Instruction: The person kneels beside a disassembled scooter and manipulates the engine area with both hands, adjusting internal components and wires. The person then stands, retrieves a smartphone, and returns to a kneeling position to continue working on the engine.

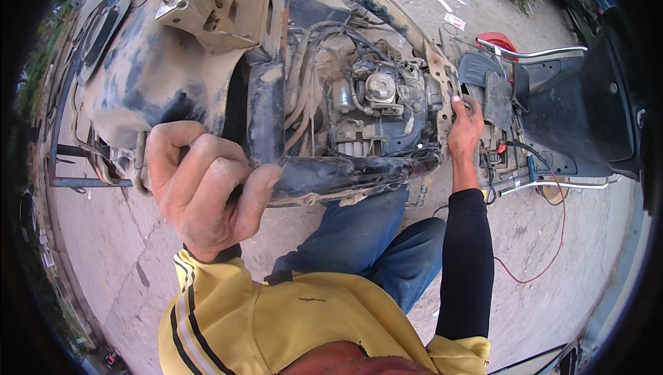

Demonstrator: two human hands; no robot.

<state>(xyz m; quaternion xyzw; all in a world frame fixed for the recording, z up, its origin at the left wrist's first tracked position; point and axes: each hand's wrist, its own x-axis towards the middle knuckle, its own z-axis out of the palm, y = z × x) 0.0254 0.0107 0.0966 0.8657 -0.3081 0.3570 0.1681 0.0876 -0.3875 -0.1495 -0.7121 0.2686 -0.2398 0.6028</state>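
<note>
A stripped scooter with a dusty dark tubular frame (345, 173) stands in front of me. My left hand (207, 188) is raised before its left part, fingers curled and thumb drawn toward them. It is closed, and whatever may be in its pinch is too small or hidden to name. Beyond it sits a dusty rounded body panel (148, 64), with a perforated metal bracket (221, 5) above. My right hand (466, 126) holds the right end of the frame, its bent fingers against a strip with holes (444, 109). Between the hands lies the exposed engine (380, 88) with hoses and wires.
To the right lies a dark seat or body section (587, 99) with chrome rails (552, 183) and loose wiring. A thin red cable (564, 230) loops over the concrete floor (539, 264). A red part (496, 41) and paper scraps (454, 21) lie farther back.
</note>
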